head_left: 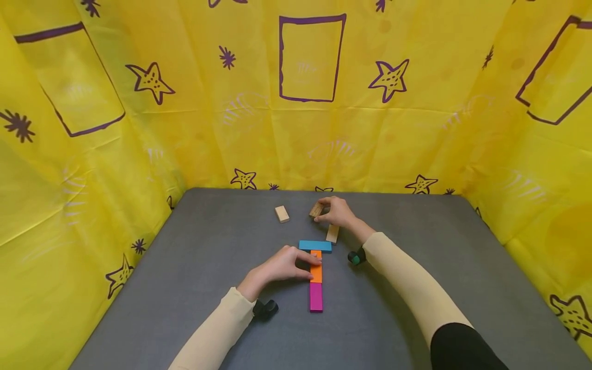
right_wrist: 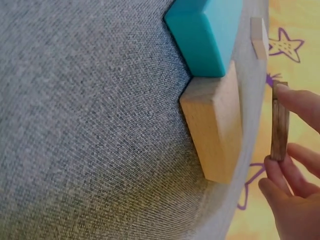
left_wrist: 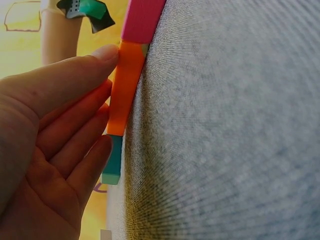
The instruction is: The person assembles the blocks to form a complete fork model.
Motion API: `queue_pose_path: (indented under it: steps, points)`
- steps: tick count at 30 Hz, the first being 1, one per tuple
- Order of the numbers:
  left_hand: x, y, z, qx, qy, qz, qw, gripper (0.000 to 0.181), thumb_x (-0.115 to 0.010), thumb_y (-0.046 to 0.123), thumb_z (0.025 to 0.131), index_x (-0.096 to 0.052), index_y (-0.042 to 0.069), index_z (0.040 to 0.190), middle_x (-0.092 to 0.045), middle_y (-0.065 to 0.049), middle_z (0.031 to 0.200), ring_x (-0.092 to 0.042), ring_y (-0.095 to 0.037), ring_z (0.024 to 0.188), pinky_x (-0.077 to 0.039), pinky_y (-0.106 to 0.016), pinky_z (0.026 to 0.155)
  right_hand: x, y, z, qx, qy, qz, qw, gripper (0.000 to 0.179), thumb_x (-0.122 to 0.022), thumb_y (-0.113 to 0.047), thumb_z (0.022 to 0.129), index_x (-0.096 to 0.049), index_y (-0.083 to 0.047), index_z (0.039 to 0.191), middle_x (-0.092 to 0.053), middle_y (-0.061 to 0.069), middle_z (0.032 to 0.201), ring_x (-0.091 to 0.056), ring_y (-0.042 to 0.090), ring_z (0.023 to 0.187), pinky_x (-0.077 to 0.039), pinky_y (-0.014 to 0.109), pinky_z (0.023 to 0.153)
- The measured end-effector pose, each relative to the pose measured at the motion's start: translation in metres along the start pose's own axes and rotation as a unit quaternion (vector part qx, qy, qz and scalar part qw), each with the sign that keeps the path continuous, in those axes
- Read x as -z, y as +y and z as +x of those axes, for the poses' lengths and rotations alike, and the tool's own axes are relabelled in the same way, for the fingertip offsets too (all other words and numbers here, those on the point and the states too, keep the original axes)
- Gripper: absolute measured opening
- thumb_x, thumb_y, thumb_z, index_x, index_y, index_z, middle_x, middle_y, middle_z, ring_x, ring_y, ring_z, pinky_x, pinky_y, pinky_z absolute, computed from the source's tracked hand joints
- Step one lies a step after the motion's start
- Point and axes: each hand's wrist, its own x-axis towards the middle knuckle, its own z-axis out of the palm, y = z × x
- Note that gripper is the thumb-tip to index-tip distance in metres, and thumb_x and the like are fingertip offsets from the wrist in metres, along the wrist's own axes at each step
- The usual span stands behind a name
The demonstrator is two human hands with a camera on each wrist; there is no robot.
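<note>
My left hand rests on an orange block, its thumb and fairly straight fingers touching the top. That block lies end to end with a magenta block nearer me, and a blue block lies crosswise at its far end. My right hand pinches a dark-streaked brown wooden block by its ends between thumb and fingers, held above the tabletop. Below this hand, a pale wooden block lies against the right end of the blue one.
Another pale wooden block lies near the back of the grey tabletop. A yellow cloth with starfish drawings walls off the back and both sides. Dark wrist cameras sit on both wrists.
</note>
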Motion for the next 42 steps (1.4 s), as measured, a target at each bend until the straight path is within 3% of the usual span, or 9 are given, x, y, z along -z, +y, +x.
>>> queue_pose_path:
  steps: [24, 42]
  points:
    - [0.000, 0.000, -0.001, -0.009, -0.003, -0.012, 0.9999, 0.042, -0.073, 0.034, 0.083, -0.065, 0.025, 0.123, -0.064, 0.021, 0.117, -0.054, -0.003, 0.118, -0.044, -0.031, 0.102, 0.008, -0.015, -0.022, 0.049, -0.014, -0.011, 0.9986, 0.066, -0.082, -0.025, 0.074, -0.056, -0.003, 0.131, -0.060, 0.014, 0.121, -0.055, 0.031, 0.112, -0.046, 0.045, 0.096]
    - [0.000, 0.000, 0.000, -0.005, 0.001, -0.017, 0.9999, 0.040, -0.074, 0.031, 0.082, -0.067, 0.025, 0.121, -0.064, 0.022, 0.115, -0.054, 0.001, 0.117, -0.044, -0.028, 0.100, 0.003, -0.013, -0.035, 0.077, -0.030, -0.022, 0.9963, 0.065, -0.082, -0.026, 0.074, -0.057, -0.005, 0.130, -0.059, 0.014, 0.122, -0.056, 0.031, 0.113, -0.046, 0.045, 0.096]
